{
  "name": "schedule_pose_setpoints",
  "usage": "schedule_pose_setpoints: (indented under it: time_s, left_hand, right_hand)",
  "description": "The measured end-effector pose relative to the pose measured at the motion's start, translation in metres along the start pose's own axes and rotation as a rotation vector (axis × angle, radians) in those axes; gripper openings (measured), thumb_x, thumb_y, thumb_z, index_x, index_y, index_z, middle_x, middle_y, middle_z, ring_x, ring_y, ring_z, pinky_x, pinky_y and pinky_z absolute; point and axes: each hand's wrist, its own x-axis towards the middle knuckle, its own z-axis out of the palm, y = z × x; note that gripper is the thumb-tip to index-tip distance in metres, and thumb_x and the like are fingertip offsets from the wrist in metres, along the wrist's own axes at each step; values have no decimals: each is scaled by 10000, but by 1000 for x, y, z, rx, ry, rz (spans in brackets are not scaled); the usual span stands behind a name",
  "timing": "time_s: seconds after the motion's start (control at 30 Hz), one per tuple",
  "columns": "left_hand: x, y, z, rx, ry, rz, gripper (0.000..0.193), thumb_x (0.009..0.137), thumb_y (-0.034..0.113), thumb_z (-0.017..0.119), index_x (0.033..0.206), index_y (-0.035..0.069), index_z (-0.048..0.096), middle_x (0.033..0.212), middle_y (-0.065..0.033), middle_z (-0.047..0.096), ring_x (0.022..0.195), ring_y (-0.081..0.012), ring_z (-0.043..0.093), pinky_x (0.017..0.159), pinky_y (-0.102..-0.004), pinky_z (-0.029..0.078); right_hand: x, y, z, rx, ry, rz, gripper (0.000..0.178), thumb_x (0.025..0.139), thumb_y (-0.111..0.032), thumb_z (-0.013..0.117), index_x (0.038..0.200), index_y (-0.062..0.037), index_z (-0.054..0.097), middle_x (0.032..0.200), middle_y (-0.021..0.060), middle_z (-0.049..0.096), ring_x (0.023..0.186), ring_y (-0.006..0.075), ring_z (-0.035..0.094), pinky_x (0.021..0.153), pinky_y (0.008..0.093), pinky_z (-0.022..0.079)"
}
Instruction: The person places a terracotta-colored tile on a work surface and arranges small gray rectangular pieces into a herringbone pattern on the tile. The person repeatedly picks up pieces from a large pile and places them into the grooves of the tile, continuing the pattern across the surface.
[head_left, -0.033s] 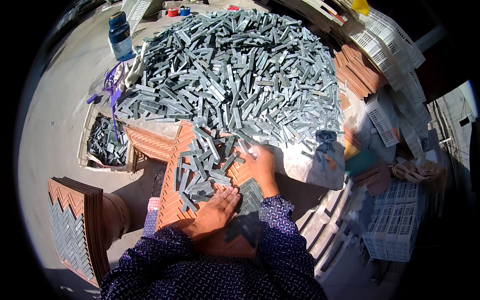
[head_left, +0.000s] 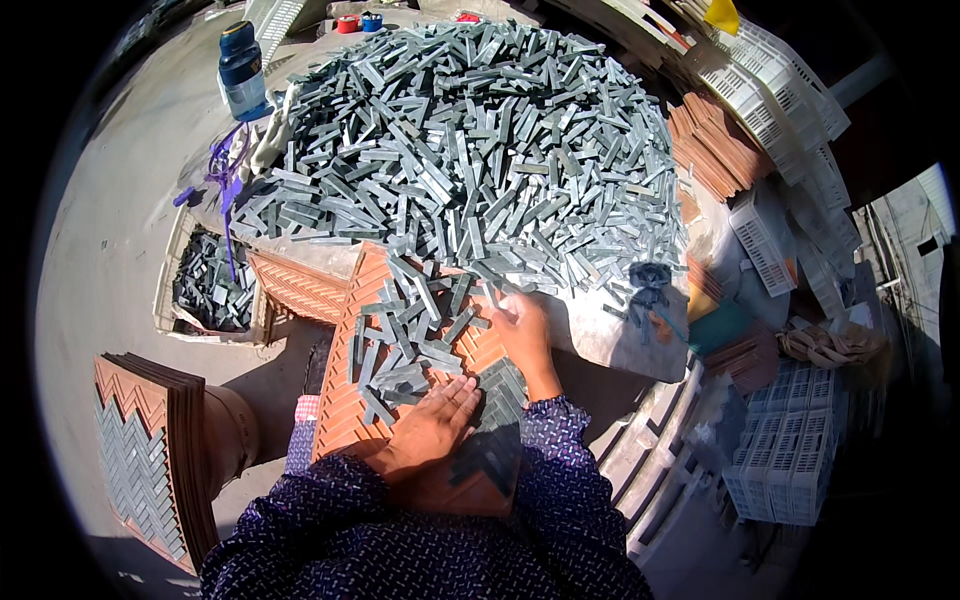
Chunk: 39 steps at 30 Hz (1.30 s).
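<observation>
The left hand [head_left: 428, 425] lies palm down on the orange herringbone tray [head_left: 340, 415], its fingers [head_left: 456, 400] extended, close together and released. Just right of their tips sit laid dark stone strips [head_left: 502, 395] in zigzag rows; just beyond them, loose grey stone strips [head_left: 395, 330] lie jumbled on the tray. The right hand [head_left: 524, 335] has bent fingers by the tray's right side; whether they pinch a strip I cannot tell. Beyond them, a heap of stone strips [head_left: 480, 150] spreads over the desk [head_left: 610, 345].
</observation>
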Motion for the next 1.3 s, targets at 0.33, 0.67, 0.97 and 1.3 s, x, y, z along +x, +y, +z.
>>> schedule_pose_setpoints:
  time_s: [0.33, 0.67, 0.97, 1.3]
  left_hand:
    - [-13, -15, 0, 22, -23, -13, 502, 856, 213, 606, 1289, -14, 493, 1381, -209, 457, 1297, -337, 431, 1082, -440, 347]
    - [0, -6, 2, -63, 36, -25, 448, 850, 144, 601, 1262, -12, 521, 1356, -196, 484, 1266, -345, 458, 1066, -446, 358]
    - [46, -1, -8, 104, 120, -46, 403, 849, 112, 558, 1224, -34, 543, 1311, -167, 534, 1267, -323, 458, 1053, -449, 354]
    - [69, 4, 8, 32, 140, -37, 368, 810, 51, 597, 1160, -59, 576, 1259, -161, 561, 1191, -312, 502, 1002, -435, 386]
  right_hand:
    - [-50, -2, -25, 1317, -362, 470, 197, 965, -125, 511, 1117, 0, 517, 891, 94, 585, 755, 158, 517, 669, 290, 415]
    - [-35, 10, -46, -48, -222, -290, 141, 858, -68, 591, 971, 8, 631, 881, 150, 640, 803, 314, 624, 719, 334, 485]
    - [-21, 16, -47, -18, -285, -361, 130, 817, -40, 608, 934, 16, 600, 899, 203, 613, 815, 376, 606, 699, 378, 481]
    - [1, 47, -68, -120, 63, -338, 196, 778, 38, 617, 962, -21, 648, 970, 157, 623, 873, 347, 621, 735, 382, 496]
